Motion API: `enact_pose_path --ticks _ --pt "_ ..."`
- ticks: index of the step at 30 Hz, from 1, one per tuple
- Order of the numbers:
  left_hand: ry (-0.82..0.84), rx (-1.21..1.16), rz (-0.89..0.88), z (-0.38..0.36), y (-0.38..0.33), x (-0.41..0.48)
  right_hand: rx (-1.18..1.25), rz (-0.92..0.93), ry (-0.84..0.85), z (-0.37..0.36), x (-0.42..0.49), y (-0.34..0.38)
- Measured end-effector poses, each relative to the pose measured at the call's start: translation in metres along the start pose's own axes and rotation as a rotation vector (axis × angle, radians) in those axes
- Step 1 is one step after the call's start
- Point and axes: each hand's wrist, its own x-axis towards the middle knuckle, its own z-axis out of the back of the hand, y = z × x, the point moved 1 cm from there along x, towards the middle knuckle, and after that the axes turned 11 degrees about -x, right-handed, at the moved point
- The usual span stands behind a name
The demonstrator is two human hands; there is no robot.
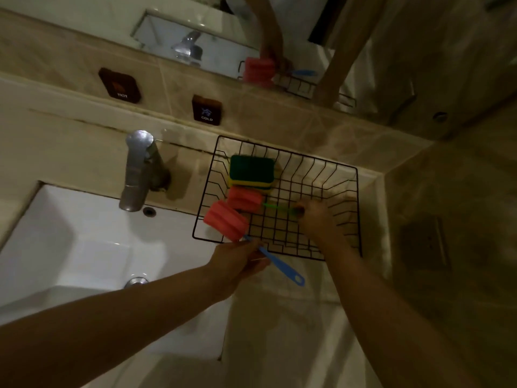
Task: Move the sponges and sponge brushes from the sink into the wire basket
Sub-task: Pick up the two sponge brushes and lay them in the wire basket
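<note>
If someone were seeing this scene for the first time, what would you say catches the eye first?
The coral sponge brush with the blue handle stands out, held by the left hand over the near left corner of the black wire basket. Inside the basket lie a green and yellow sponge and a second coral brush, whose green handle the right hand holds. The white sink looks cleared.

Dim light falls on a beige tiled wall [279,119] carrying two dark tags [206,110] marked hot and cold at eleven o'clock. A mirror [195,37] runs along twelve o'clock above a pale stone counter [279,317], with a metal tap [140,169] at ten o'clock.
</note>
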Motion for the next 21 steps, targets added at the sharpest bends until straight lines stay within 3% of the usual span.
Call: enact_pose_path --ticks 2,5,7,10,11,15,21 --pt "0.005 -0.010 0.026 -0.005 0.000 0.002 -0.010 -0.071 0.141 -0.005 0.013 -0.002" --pt "-0.003 -0.023 0.042 -0.014 -0.001 0.006 -0.024 -0.084 0.159 -0.006 0.024 -0.003" --pt "-0.009 -0.064 0.045 -0.021 -0.002 0.009 0.059 -0.060 0.041 -0.005 0.025 -0.005" --pt "0.038 -0.111 0.028 -0.030 -0.007 0.016 0.386 0.022 -0.209 0.012 0.013 0.000" --pt "0.066 -0.104 0.015 -0.034 -0.010 0.017 0.451 0.082 -0.183 0.020 0.007 0.004" --pt "0.194 0.011 -0.089 -0.048 -0.017 0.021 0.484 0.316 0.277 0.031 -0.019 0.029" --pt "0.179 0.093 -0.061 -0.040 -0.019 0.016 0.487 0.304 0.251 0.020 -0.027 0.044"
